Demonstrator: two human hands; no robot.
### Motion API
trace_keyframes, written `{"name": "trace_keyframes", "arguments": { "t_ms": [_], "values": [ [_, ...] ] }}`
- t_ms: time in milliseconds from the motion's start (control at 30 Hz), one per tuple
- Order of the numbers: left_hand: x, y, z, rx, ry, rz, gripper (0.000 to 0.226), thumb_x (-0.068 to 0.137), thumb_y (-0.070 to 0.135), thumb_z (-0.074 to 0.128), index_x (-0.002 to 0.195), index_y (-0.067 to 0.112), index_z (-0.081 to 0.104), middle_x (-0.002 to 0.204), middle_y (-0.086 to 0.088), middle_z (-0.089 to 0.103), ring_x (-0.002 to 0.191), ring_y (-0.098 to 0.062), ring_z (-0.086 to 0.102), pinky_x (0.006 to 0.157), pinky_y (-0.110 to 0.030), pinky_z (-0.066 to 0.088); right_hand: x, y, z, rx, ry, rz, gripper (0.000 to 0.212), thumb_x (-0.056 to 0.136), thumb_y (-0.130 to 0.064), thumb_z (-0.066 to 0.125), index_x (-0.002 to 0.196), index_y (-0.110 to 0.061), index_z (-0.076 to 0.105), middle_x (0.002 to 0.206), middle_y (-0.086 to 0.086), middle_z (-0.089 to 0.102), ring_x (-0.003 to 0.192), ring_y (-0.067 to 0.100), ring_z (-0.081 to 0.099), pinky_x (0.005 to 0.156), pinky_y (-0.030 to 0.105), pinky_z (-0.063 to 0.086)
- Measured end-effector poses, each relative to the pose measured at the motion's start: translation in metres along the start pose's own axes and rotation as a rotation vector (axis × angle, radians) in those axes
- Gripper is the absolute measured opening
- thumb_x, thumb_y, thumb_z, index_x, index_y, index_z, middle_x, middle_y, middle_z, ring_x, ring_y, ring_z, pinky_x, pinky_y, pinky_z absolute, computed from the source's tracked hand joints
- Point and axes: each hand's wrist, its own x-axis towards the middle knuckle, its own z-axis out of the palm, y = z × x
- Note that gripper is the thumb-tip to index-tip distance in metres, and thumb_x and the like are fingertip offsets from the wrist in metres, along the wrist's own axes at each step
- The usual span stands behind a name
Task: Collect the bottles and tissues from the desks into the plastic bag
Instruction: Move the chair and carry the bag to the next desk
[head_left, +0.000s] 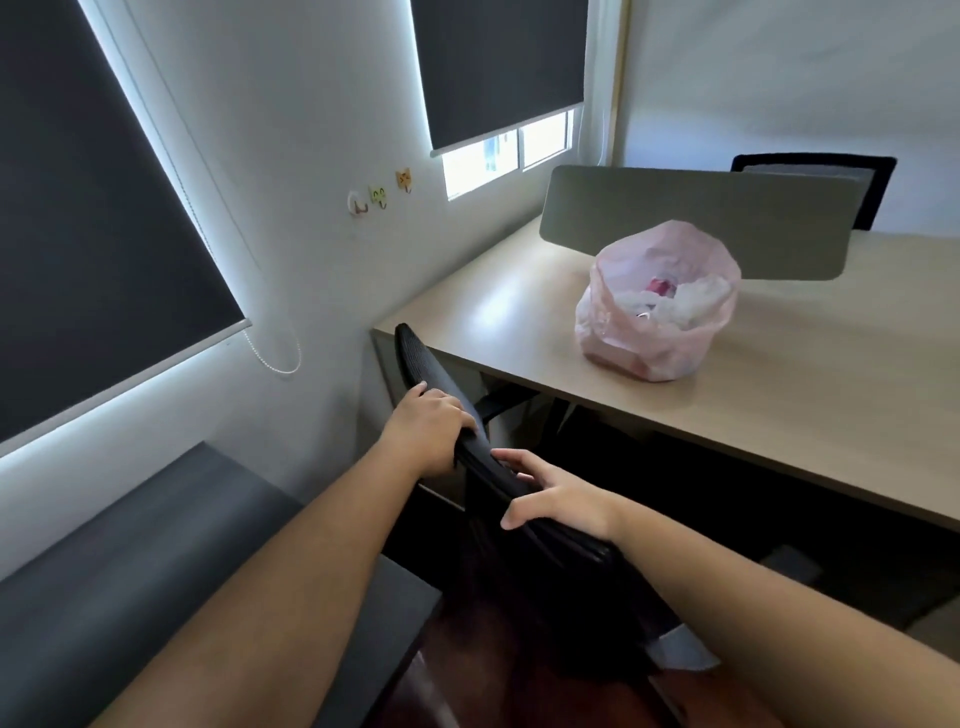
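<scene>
Head view, both hands gripping chair back (441, 395), pink plastic bag (657, 304) apparently holding tissues on desk (810, 374)

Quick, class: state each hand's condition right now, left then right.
Left hand: closed on the top edge of the chair back.
Right hand: fingers spread, resting on the chair back, loosely gripping it.

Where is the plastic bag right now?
In the head view, the plastic bag sits open on the wooden desk, right of centre, just in front of the grey divider panel, beyond both hands.
</scene>
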Motion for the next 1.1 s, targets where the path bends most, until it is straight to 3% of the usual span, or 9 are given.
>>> {"name": "trace_keyframes", "arguments": {
  "t_ms": [133,200,300,400,600,667,767,900,1100],
  "values": [
    [0.023,0.027,-0.004,-0.024,0.039,0.055,0.045,0.075,0.028,0.057,0.119,0.04,0.06,0.126,0.008,0.058,0.12,-0.017,0.049,0.111,-0.037,0.022,-0.019,0.005,-0.042,-0.008,-0.062,0.029,0.077,0.074,-0.002,0.066,0.14,-0.026,0.035,0.138,0.01,0.048,0.122,0.027,0.052,0.107,0.042,0.041],
    [0.036,0.039,-0.007,-0.016,0.06,0.075,0.045,0.074,0.029,0.057,0.117,0.04,0.06,0.124,0.01,0.06,0.116,-0.016,0.053,0.106,-0.035,0.03,-0.029,0.003,-0.063,-0.096,-0.082,0.058,0.077,0.071,-0.008,0.067,0.139,-0.025,0.035,0.136,0.005,0.05,0.118,0.021,0.056,0.099,0.033,0.048],
    [0.058,0.06,-0.012,-0.008,0.076,0.107,0.045,0.073,0.032,0.058,0.117,0.04,0.06,0.119,0.01,0.063,0.112,-0.015,0.057,0.099,-0.034,0.036,-0.04,-0.004,-0.093,-0.221,-0.07,0.147,0.076,0.066,-0.013,0.065,0.136,-0.024,0.038,0.122,-0.006,0.055,0.097,0.007,0.061,0.077,0.019,0.051],
    [0.08,0.083,-0.019,-0.01,0.067,0.123,0.043,0.072,0.032,0.057,0.115,0.038,0.061,0.111,0.009,0.066,0.105,-0.017,0.06,0.092,-0.033,0.039,-0.045,-0.005,-0.121,-0.317,0.003,0.27,0.067,0.071,-0.003,0.061,0.132,-0.024,0.042,0.095,-0.011,0.061,0.074,0.005,0.061,0.062,0.02,0.05],
    [0.129,0.133,-0.038,0.034,0.004,0.133,0.028,0.069,0.035,0.057,0.094,0.025,0.065,0.091,0.001,0.067,0.085,-0.023,0.061,0.073,-0.033,0.037,-0.041,-0.004,-0.162,-0.918,0.188,0.477,0.077,0.066,-0.007,0.058,0.139,-0.023,0.041,0.132,0.004,0.052,0.114,0.027,0.054,0.09,0.033,0.05],
    [0.142,0.151,-0.041,0.037,0.004,0.143,0.027,0.068,0.039,0.058,0.088,0.023,0.064,0.089,0.0,0.067,0.082,-0.025,0.061,0.069,-0.031,0.039,-0.047,0.001,-0.182,-0.92,0.18,0.488,0.081,0.067,-0.005,0.058,0.142,-0.024,0.036,0.137,0.004,0.049,0.119,0.026,0.05,0.089,0.027,0.047],
    [0.157,0.172,-0.05,0.026,0.002,0.168,0.035,0.068,0.048,0.059,0.09,0.022,0.064,0.091,-0.001,0.067,0.086,-0.026,0.062,0.066,-0.03,0.038,-0.059,0.007,-0.214,-0.868,0.182,0.472,0.08,0.066,-0.004,0.06,0.141,-0.023,0.039,0.118,0.005,0.055,0.104,0.023,0.055,0.076,0.022,0.045],
    [0.174,0.186,-0.052,-0.051,-0.039,0.19,0.042,0.069,0.052,0.059,0.099,0.023,0.064,0.1,0.001,0.066,0.094,-0.025,0.06,0.074,-0.032,0.037,-0.06,0.018,-0.243,-0.815,0.168,0.442,0.076,0.065,-0.001,0.06,0.137,-0.022,0.046,0.104,0.002,0.057,0.094,0.022,0.057,0.074,0.024,0.049],
    [0.194,0.2,-0.064,-0.291,-0.175,0.1,0.054,0.056,0.069,0.061,0.102,0.041,0.063,0.097,0.017,0.065,0.094,-0.013,0.058,0.075,-0.029,0.039,-0.06,0.027,-0.286,-0.796,0.087,0.369,0.052,0.055,-0.003,0.056,0.1,-0.025,0.067,0.076,0.001,0.062,0.073,0.021,0.058,0.058,0.025,0.046]
  ]
}}
